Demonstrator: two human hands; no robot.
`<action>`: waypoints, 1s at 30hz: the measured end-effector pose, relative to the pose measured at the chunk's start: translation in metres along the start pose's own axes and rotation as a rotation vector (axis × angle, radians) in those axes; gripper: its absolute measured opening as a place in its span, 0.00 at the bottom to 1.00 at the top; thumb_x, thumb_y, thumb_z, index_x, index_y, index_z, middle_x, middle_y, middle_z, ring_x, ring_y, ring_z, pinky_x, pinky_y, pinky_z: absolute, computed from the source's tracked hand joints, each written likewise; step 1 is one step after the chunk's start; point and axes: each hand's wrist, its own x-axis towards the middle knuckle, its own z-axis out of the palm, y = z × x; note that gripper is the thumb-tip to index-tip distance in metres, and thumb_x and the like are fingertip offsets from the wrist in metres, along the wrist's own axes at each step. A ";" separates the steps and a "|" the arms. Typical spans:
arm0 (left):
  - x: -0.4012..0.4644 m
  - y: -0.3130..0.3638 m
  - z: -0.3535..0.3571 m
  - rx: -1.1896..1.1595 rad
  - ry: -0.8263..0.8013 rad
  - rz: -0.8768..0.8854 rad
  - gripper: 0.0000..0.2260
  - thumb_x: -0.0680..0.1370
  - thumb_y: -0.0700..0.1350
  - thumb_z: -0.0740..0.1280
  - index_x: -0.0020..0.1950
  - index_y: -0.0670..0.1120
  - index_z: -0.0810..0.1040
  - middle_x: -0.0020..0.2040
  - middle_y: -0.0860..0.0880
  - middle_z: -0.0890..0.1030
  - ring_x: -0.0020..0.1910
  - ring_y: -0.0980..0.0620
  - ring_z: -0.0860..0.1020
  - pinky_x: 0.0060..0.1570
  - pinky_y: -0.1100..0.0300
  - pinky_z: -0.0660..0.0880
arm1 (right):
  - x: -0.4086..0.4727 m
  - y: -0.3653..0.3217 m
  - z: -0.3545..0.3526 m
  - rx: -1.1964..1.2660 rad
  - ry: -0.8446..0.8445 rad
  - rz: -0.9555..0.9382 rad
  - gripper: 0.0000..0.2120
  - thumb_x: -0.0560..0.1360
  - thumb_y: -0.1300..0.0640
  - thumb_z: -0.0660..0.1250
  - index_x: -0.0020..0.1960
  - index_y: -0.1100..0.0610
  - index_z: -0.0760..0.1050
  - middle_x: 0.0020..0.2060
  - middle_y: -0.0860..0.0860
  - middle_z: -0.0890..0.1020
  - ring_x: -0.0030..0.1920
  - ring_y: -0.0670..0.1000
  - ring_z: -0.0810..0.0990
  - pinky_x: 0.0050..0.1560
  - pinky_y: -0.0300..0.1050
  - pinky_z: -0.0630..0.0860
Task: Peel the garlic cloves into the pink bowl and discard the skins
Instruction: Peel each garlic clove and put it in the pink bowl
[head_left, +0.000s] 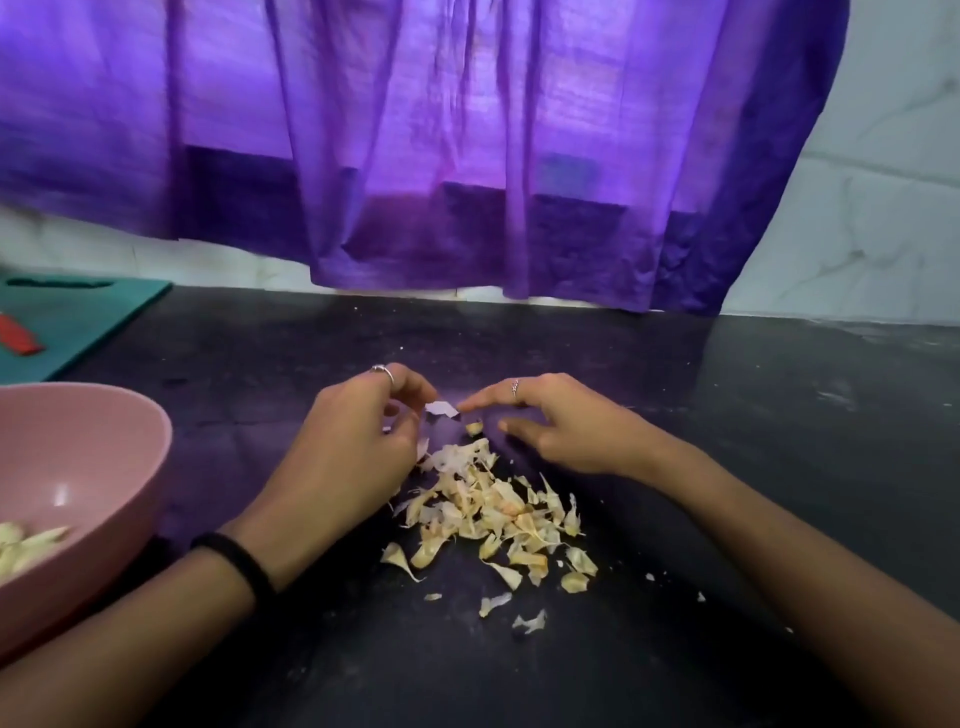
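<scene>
A pile of dry garlic skins (493, 514) lies on the black counter between my forearms. My left hand (363, 441) is curled just behind the pile, its fingertips pinching a small white piece of skin (442, 409). My right hand (561, 431) hovers opposite with fingers apart, and its index fingertip touches the other end of that piece. A small garlic bit (474, 427) sits on the counter below the two fingertips. The pink bowl (150, 441) stands at the left edge and holds several peeled cloves (26, 543).
A teal cutting board (88, 317) with a red object (18, 338) lies at the back left. A purple curtain (467, 156) hangs down to the counter's back edge before a white tiled wall (883, 208). Loose skin flakes (527, 621) lie nearer to me.
</scene>
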 end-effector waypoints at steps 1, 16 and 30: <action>0.000 -0.001 -0.002 -0.010 0.004 -0.017 0.11 0.77 0.37 0.63 0.48 0.53 0.78 0.44 0.56 0.80 0.44 0.63 0.76 0.34 0.77 0.68 | 0.003 0.000 0.003 -0.010 -0.009 0.005 0.19 0.78 0.66 0.63 0.65 0.49 0.76 0.63 0.46 0.78 0.58 0.50 0.79 0.62 0.46 0.73; -0.003 0.001 -0.004 -0.029 0.000 -0.025 0.10 0.77 0.37 0.62 0.49 0.51 0.79 0.45 0.56 0.80 0.44 0.63 0.75 0.36 0.79 0.68 | 0.003 0.000 0.018 0.213 0.174 0.083 0.08 0.77 0.60 0.69 0.55 0.54 0.82 0.48 0.45 0.84 0.48 0.41 0.81 0.52 0.31 0.75; -0.011 0.008 -0.005 -0.057 -0.043 -0.026 0.10 0.78 0.38 0.62 0.48 0.52 0.79 0.42 0.59 0.78 0.40 0.64 0.75 0.33 0.77 0.68 | -0.042 -0.016 -0.016 0.631 -0.031 0.336 0.08 0.77 0.67 0.64 0.51 0.62 0.83 0.37 0.56 0.79 0.36 0.47 0.75 0.34 0.35 0.71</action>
